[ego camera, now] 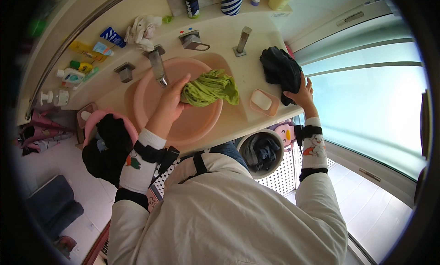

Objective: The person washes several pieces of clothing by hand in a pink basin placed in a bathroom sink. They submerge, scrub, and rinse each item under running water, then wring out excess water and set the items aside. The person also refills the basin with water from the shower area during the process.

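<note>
A bunched green cloth (211, 88) is in my left hand (173, 101), held above a pink plastic basin (178, 129) that sits in the washbasin under the faucet (158, 67). At the right end of the counter, my right hand (303, 94) grips the lower right edge of a dark bunched cloth (280, 65), which rests on the countertop. Between the two cloths lies a white bar of soap (261, 100) in a pink soap dish (274, 109). The inside of the pink basin is partly hidden by my left hand and the green cloth.
A pink tub (90, 125) with black clothes (111, 148) stands at the left. A white bucket (279, 162) of dark clothes is below the counter. Faucet handles (194, 41), a white cloth (142, 29), tubes and bottles line the back. A frosted glass door (371, 89) is at right.
</note>
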A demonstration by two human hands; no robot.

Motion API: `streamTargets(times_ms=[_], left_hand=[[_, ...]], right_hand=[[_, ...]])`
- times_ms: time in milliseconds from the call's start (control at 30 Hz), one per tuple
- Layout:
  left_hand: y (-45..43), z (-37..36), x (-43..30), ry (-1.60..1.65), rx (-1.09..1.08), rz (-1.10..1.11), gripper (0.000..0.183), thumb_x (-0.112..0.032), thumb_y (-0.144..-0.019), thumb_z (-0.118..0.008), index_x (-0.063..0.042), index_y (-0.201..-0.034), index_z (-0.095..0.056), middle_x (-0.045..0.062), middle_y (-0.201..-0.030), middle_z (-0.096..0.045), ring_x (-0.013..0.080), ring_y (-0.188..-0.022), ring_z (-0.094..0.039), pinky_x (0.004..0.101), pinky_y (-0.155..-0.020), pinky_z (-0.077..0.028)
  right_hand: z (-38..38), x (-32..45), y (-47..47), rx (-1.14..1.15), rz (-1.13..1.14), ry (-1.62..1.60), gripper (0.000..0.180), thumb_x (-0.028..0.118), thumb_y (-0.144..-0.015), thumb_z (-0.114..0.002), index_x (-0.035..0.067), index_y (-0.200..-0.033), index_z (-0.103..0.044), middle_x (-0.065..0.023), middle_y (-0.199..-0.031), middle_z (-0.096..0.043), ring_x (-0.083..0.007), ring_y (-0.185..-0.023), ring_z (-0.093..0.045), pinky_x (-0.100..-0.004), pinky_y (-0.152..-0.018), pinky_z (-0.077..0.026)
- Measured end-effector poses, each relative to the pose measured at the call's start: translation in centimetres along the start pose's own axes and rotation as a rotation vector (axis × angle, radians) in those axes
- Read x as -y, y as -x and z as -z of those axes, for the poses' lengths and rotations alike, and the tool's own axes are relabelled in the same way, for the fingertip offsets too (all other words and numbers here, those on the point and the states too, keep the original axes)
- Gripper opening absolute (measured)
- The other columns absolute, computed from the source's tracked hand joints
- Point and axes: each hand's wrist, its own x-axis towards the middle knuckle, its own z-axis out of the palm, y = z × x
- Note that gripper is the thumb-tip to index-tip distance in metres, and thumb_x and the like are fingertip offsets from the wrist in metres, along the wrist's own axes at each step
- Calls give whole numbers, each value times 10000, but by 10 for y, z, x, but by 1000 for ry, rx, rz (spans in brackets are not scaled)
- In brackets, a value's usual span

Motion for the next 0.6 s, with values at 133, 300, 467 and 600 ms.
streamTargets(times_ms=[133,300,467,600], left_hand=[[-14,-36,10,-128,71,19,335,-368,-844,-618,-65,-973,-558,53,-878,-624,162,-768,-644,353,-631,-562],[-37,-89,35,-251,293,89,436,-465,-836,-594,-78,-1031,-545,66,-942,-600,177,-847,-628,365,-649,-547],[-61,-121,64,-105,379,100,673,-630,-808,-517,-79,-1188,-444,110,-1091,-540,211,-924,-593,389,-768,-503],[-81,-136,99,-631,542,-224,775,-542,-786,-607,-66,-1329,-327,161,-1235,-466,279,-1056,-532,422,-936,-406]], right_hand=[[42,31,18,-19,674,-609,924,244,-629,-780,72,-1391,-287,-174,-1409,-287,-351,-1310,-268,-396,-1054,-282],[35,92,82,178,911,-407,912,120,-608,-771,114,-1388,-299,-154,-1385,-335,-338,-1265,-344,-381,-1041,-305],[48,72,75,-28,665,-491,670,31,-588,-696,63,-1232,-513,-138,-1025,-513,-327,-970,-535,-349,-850,-442],[61,30,46,-347,496,-471,672,40,-590,-680,146,-1236,-527,-132,-1010,-506,-336,-960,-517,-386,-841,-447]])
